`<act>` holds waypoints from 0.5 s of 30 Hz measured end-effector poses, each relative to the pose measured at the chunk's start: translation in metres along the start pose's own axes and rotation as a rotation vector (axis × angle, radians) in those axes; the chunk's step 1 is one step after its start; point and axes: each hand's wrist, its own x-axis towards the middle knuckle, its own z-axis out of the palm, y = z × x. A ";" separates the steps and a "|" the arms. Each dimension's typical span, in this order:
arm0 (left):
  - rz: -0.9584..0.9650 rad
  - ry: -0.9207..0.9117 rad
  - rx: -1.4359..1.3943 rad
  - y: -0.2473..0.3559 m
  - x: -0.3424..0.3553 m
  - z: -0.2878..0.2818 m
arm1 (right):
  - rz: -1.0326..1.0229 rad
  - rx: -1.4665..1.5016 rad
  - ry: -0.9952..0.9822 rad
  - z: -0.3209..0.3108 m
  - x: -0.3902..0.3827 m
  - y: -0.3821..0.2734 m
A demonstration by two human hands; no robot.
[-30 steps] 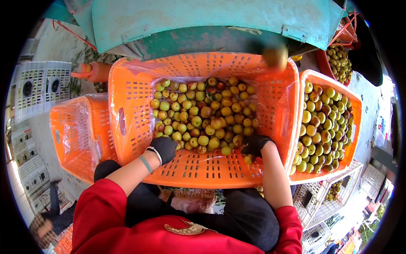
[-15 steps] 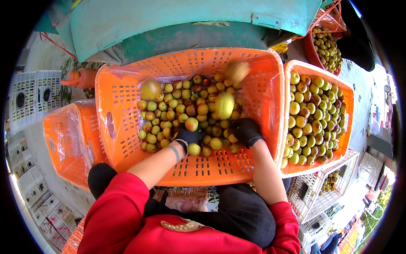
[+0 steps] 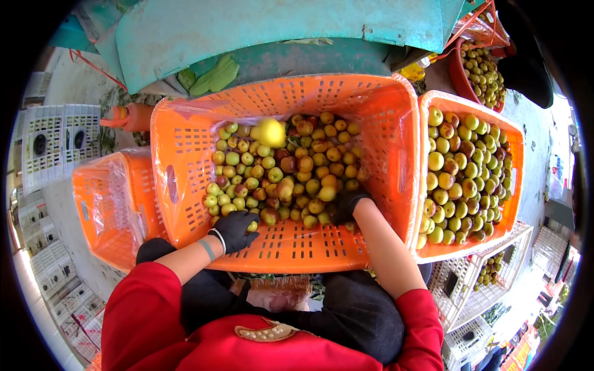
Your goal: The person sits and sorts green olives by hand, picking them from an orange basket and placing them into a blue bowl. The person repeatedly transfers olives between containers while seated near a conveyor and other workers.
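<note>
A large orange plastic crate [image 3: 176,145], lined with clear film, stands before me with a layer of green and reddish-brown jujubes [image 3: 288,164] in it. My left hand [image 3: 235,231], in a black glove, lies at the near left edge of the pile. Its fingers are apart, with a green jujube showing at the fingertips. At the near right of the pile, my right hand [image 3: 350,205], also black-gloved, reaches down against the fruit, and its fingers are mostly hidden. One blurred yellow jujube [image 3: 270,132] is in the air above the pile.
On the right stands an orange crate [image 3: 518,179] full of jujubes, with a white crate [image 3: 455,312] below it. An orange crate [image 3: 102,204] with film is at the left. Green sheet metal [image 3: 278,25] overhangs the far side, with leaves [image 3: 216,75] at its edge.
My left hand has moved left and toward me, out of the fruit. My right hand has shifted slightly nearer and left. Earlier several blurred jujubes were in the air; leaves now show under the metal edge.
</note>
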 end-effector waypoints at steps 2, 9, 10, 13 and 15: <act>0.059 0.046 -0.051 -0.002 -0.010 0.000 | -0.026 0.002 -0.052 -0.002 -0.002 0.002; 0.196 0.043 -0.249 0.017 -0.024 -0.012 | -0.093 -0.082 -0.351 -0.021 -0.031 0.001; 0.156 -0.053 -0.221 0.017 -0.019 -0.017 | -0.094 -0.085 -0.344 -0.024 -0.034 0.003; 0.059 -0.136 -0.212 0.016 0.022 -0.048 | -0.058 -0.014 -0.171 -0.030 -0.043 0.016; 0.080 0.048 -0.253 0.024 0.070 -0.067 | 0.092 0.308 0.059 -0.035 -0.050 0.021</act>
